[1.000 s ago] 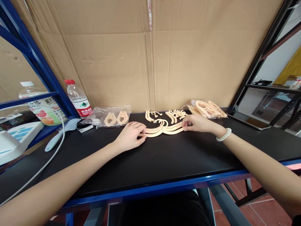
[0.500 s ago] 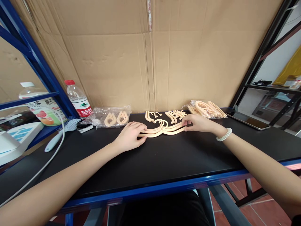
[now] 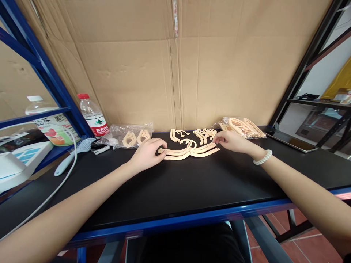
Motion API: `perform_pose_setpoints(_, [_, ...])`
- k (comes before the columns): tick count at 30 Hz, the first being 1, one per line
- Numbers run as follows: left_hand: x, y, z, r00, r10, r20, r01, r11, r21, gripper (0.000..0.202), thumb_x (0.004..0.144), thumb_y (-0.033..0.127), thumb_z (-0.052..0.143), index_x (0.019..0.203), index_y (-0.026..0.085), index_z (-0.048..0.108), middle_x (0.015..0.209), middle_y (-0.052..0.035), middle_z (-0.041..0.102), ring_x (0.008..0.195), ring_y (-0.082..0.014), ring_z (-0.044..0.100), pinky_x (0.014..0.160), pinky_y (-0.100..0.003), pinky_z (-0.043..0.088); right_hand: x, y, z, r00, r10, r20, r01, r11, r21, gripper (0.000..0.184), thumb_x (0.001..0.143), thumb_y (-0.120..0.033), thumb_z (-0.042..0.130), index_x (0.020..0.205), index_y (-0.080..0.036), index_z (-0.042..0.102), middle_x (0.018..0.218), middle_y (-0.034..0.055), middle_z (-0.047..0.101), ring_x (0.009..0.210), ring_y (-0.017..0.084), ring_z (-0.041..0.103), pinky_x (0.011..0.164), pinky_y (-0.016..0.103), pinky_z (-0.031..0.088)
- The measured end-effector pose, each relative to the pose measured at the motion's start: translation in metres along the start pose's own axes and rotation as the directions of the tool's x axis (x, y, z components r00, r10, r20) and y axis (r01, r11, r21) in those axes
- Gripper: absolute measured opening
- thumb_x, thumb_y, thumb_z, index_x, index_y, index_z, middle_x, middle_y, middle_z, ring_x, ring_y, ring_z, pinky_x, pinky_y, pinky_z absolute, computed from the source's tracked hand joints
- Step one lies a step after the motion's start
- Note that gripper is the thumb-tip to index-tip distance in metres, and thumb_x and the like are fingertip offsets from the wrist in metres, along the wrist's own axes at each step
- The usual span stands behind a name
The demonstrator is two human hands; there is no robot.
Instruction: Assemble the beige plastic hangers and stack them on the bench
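Observation:
Beige folding hangers [image 3: 203, 149] lie spread open on the black table, nested one behind another, hooks pointing to the back. My left hand [image 3: 146, 155] is at their left end, thumb and fingers apart around the tips; the thumb covers part of the front arm and seems to touch it. Just off the right tips is my right hand [image 3: 231, 141], its fingers loosely bent and holding nothing visible. Behind the spread hangers lie a folded hanger [image 3: 173, 136] and a cluster of several hangers with their hooks [image 3: 202, 136].
Bagged beige hangers [image 3: 129, 139] lie at the back left, more bagged hangers [image 3: 240, 126] at the back right. A phone-like slab [image 3: 292, 141] rests farther right. A water bottle [image 3: 94, 118], a hairbrush [image 3: 67, 160] and a white cable [image 3: 64, 179] occupy the left side.
Both hands have loosened from the hangers' ends and drawn slightly outward, uncovering the tips. The hangers stay spread in place.

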State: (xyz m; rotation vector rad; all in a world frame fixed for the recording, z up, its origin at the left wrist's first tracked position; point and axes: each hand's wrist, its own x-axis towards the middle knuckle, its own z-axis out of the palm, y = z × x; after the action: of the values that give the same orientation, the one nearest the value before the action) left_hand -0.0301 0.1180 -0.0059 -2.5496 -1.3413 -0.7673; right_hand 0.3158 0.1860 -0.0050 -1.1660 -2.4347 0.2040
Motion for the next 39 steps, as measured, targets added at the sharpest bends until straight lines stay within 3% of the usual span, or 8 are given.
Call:
perform_pose_setpoints(6, [-0.001,0.002,0.001,0.999,0.026,0.018,-0.026,1.000,-0.007,0.013,0.081,0.020,0.049,0.089,0.019,0.060,0.098,-0.0039,0.067,0.089,-0.0211,0.062,0.083,-0.035,0.047,0.000,-0.001,0.001,1.000,0.012,0.004,-0.012,1.000,-0.018,0.036,0.067,0.005,0.042,0.084,-0.016,0.066,0.085,0.0034,0.069,0.078,0.016,0.063,0.068,0.024,0.048])
perform_pose_setpoints(17, [0.000,0.002,0.001,1.000,0.023,0.019,-0.023,1.000,-0.005,0.013,0.081,0.020,0.049,0.087,0.019,0.060,0.096,-0.0037,0.068,0.087,-0.0211,0.063,0.081,-0.035,0.048,0.001,-0.002,0.005,1.000,-0.004,-0.008,0.004,1.000,-0.019,0.022,0.076,-0.007,0.048,0.083,-0.016,0.066,0.083,0.0053,0.069,0.075,0.018,0.063,0.067,0.028,0.048])
perform_pose_setpoints(28, [0.007,-0.007,-0.003,0.995,-0.057,0.077,0.056,0.998,0.006,0.019,0.083,0.028,0.048,0.095,0.019,0.060,0.098,-0.0058,0.068,0.088,-0.0225,0.063,0.080,-0.036,0.049,0.005,-0.010,0.004,0.999,0.025,-0.029,-0.026,0.999,-0.033,0.018,0.078,-0.010,0.051,0.085,-0.016,0.067,0.084,0.0051,0.069,0.074,0.017,0.063,0.066,0.025,0.046])
perform_pose_setpoints(34, [0.040,-0.023,-0.001,0.971,-0.140,0.194,0.130,0.989,0.065,0.026,0.082,0.030,0.048,0.099,0.019,0.064,0.101,-0.0066,0.070,0.097,-0.0243,0.064,0.086,-0.034,0.049,0.037,-0.016,0.003,0.998,0.021,-0.055,-0.026,0.996,-0.090,0.018,0.080,-0.013,0.054,0.089,-0.016,0.069,0.082,0.0054,0.070,0.075,0.018,0.064,0.066,0.024,0.044])
perform_pose_setpoints(39, [0.069,-0.040,0.015,0.946,-0.154,0.286,0.137,0.987,0.079,0.033,0.082,0.022,0.048,0.110,0.017,0.064,0.110,-0.0079,0.070,0.098,-0.0230,0.066,0.087,-0.031,0.050,0.083,-0.016,0.011,0.999,-0.040,0.018,0.042,0.995,-0.090,0.019,0.081,-0.012,0.055,0.092,-0.016,0.070,0.086,0.0066,0.071,0.078,0.018,0.065,0.068,0.024,0.045])
